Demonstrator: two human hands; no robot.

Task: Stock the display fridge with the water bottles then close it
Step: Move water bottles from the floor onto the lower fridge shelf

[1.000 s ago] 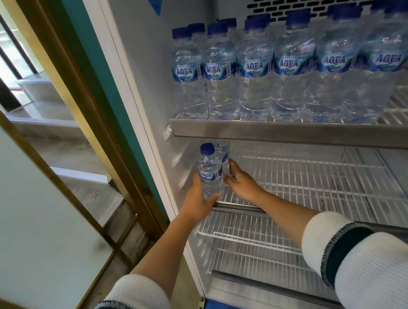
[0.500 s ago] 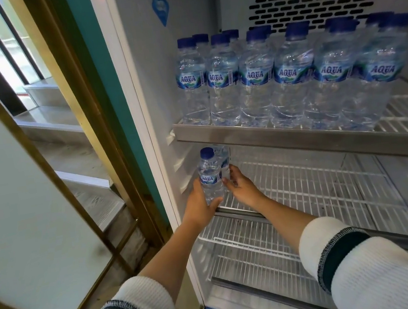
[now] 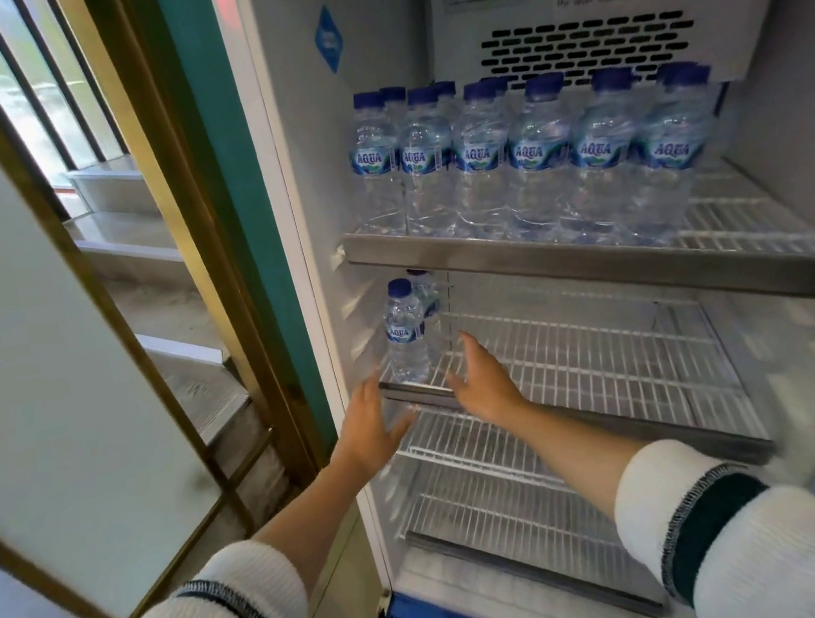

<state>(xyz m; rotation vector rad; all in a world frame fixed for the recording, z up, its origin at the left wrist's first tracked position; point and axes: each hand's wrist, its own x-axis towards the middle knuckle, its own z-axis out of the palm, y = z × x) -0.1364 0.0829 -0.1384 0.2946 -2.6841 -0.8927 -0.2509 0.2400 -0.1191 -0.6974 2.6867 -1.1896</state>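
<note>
- Both hands were empty in front of the middle shelf [image 3: 608,350]: the left hand [image 3: 371,425] hung just below its front rail with fingers spread and loose, and the right hand [image 3: 482,382] hovered over the rail with its fingers straight, touching nothing.
- Two water bottles stood upright at the shelf's far-left front corner, the front bottle [image 3: 404,332] near the rail and a rear bottle [image 3: 425,293] close behind it.
- The top shelf [image 3: 595,258] carried a full-looking rank of bottles [image 3: 530,157]; the bottom shelf [image 3: 498,504] showed only bare wire.
- Judged from this, the step in hand was letting go and fetching more stock. Doing it well would mean drawing both hands straight back without brushing the front bottle, which sat near the edge and could tip on the wire.
- Further bottles would best go in beside these two, filling back to front so the labels face out.
- The rear bottle was mostly hidden; only its cap and a strip of label showed.
- The supply of unstocked bottles and the fridge door lay out of view, and the right-hand frame edge was blurred.
</note>
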